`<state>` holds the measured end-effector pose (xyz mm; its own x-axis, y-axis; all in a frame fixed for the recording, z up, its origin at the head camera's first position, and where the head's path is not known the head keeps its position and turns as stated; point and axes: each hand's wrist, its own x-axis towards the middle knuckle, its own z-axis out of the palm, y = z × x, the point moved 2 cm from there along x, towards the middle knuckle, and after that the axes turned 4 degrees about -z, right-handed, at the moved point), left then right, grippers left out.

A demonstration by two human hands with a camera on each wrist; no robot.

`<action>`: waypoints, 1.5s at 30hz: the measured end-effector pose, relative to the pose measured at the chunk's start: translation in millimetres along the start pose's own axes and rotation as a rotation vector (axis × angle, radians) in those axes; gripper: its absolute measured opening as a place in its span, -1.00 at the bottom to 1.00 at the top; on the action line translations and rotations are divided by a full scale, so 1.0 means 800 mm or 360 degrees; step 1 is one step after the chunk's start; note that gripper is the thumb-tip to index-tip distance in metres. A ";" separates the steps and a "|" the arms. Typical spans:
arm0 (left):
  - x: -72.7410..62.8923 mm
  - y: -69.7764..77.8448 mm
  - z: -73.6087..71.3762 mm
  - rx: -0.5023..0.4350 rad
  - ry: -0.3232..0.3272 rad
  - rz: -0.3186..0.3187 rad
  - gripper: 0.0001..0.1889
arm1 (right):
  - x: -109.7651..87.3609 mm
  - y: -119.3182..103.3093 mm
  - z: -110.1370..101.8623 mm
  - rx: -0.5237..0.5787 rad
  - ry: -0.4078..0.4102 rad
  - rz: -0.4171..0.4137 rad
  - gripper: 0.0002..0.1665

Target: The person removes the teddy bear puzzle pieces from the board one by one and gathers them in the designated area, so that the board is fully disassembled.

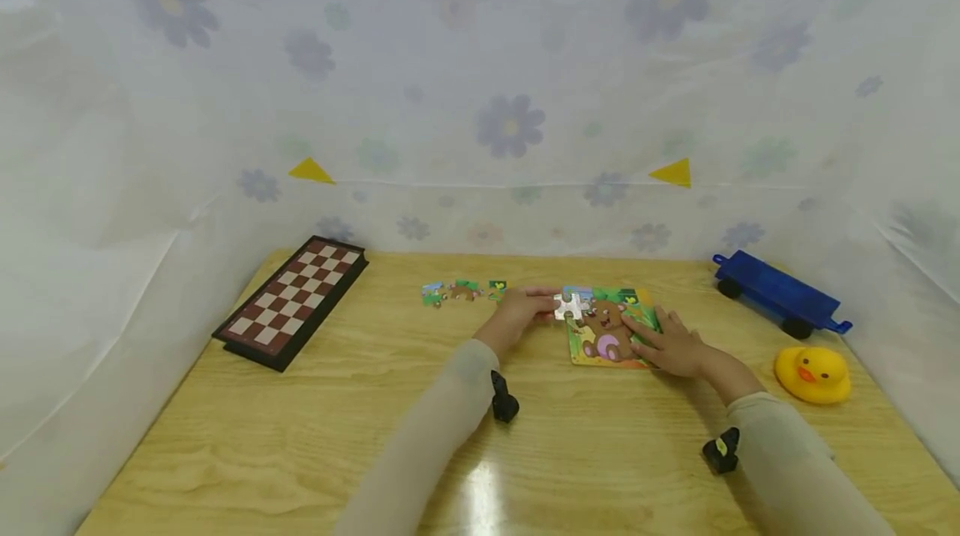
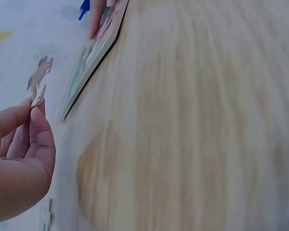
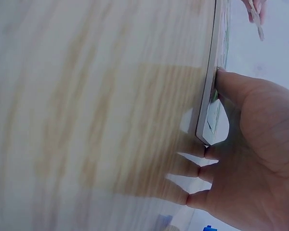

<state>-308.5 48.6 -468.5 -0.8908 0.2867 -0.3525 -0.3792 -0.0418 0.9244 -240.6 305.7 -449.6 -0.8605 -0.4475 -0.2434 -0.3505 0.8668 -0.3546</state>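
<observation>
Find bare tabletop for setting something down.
Bare wood: between checkered board and left sleeve; between left sleeve and right sleeve. Crowded: around the puzzle, with left hand, right hand and loose pieces; the far right, with wagon and duck.

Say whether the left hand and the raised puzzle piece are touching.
Touching. The left wrist view shows the left hand pinching the puzzle piece by its edge.

Left hand (image 1: 519, 311) curled, right hand (image 1: 675, 349) spread
</observation>
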 end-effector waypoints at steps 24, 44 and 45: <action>0.012 0.023 -0.048 0.0088 0.0268 0.0057 -0.70 | -0.004 0.001 0.002 0.0071 -0.0005 0.0030 -0.25; 0.016 0.027 -0.042 0.0555 0.0581 0.0265 -0.77 | -0.002 -0.004 0.000 0.0059 -0.0003 0.0033 -0.25; 0.016 0.027 -0.043 0.0557 0.0593 0.0269 -0.76 | -0.002 -0.004 0.000 0.0058 -0.0005 0.0033 -0.25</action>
<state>-336.5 18.6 -458.4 -0.9848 -0.0580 -0.1635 -0.1733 0.2817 0.9437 -238.4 303.4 -447.8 -0.8664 -0.4300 -0.2539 -0.3186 0.8675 -0.3820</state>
